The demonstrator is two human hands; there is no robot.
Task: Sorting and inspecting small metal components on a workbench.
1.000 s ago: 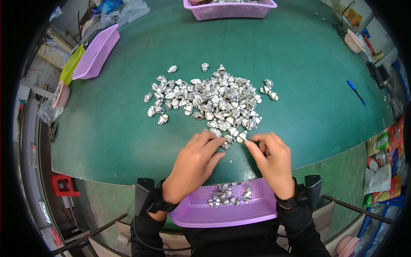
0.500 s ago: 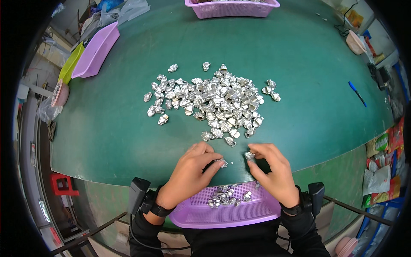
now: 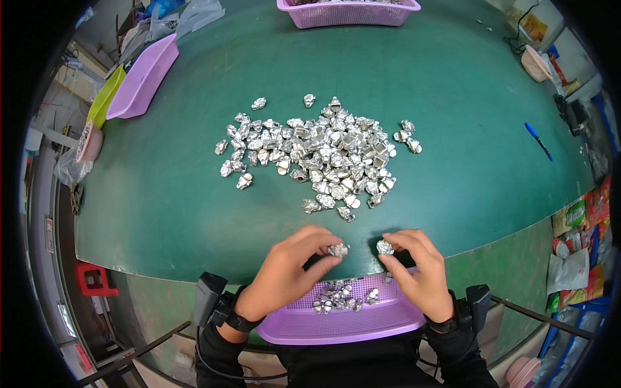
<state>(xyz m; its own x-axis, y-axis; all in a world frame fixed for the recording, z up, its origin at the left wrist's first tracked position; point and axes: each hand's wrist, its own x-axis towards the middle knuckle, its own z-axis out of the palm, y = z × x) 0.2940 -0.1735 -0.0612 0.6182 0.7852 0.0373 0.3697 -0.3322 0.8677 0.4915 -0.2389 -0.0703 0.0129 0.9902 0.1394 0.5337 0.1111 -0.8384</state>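
Note:
My left hand (image 3: 296, 264) pinches a small silver metal piece (image 3: 337, 250) between thumb and fingertips, just above the near edge of the green table. A similar silver metal piece (image 3: 385, 247) is gripped by my right hand (image 3: 418, 270), its lumpy face turned up. A short gap separates the two pieces. Ahead of my hands lies a heap of such shiny silver pieces (image 3: 336, 152), some showing hollow backs. Below my hands, a purple plastic basket (image 3: 336, 331) in front of my body contains several more pieces (image 3: 336, 297).
The green table (image 3: 162, 213) spreads out in front of me. At its far edge stands another purple basket (image 3: 349, 17) with pieces in it. A purple tray (image 3: 143, 77) and a yellow-green tray (image 3: 105, 97) lean at the left. A blue pen (image 3: 539, 141) lies at the right.
Both hands have come slightly nearer to my body. The piece in my right hand has turned to show more of its face, and the left one shows more clearly at the fingertips.

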